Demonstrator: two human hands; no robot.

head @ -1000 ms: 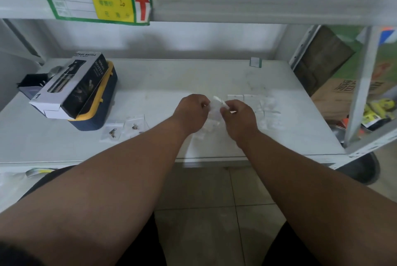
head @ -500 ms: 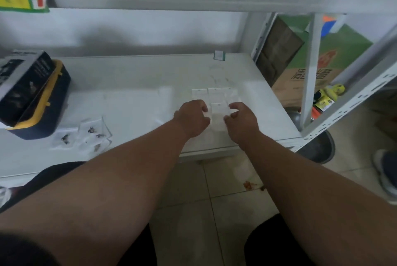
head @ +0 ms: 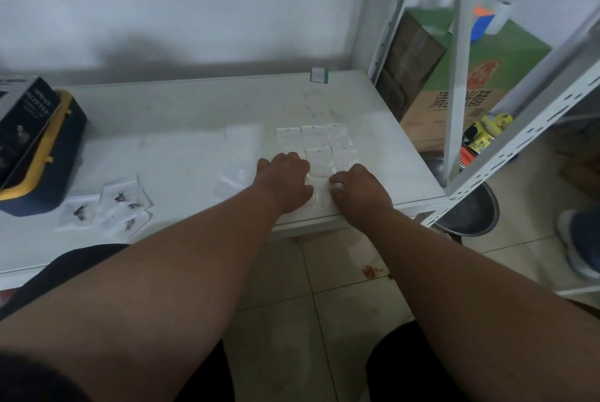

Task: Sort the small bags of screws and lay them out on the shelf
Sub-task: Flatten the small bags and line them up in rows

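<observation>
Small clear bags lie in a tidy block (head: pixel 316 143) on the white shelf (head: pixel 181 128), toward its right side. My left hand (head: pixel 284 176) and my right hand (head: pixel 358 187) rest knuckles-up at the shelf's front edge, pressing one more clear bag (head: pixel 319 195) flat between them, just in front of the block. A second group of bags with dark screws (head: pixel 121 203) lies on the left part of the shelf, away from both hands. A few loose clear bags (head: pixel 232 179) lie left of my left hand.
A dark box on a navy and yellow case (head: pixel 42 148) stands at the shelf's left. A small green-edged tag (head: pixel 319 74) stands at the back. White shelf uprights (head: pixel 457 86), cardboard boxes, a dark basin (head: pixel 467 213) and someone's shoe (head: pixel 578 242) are to the right.
My hands came down from holding a bag in the air to the shelf's front edge, laying it flat before the block. My view has swung right.
</observation>
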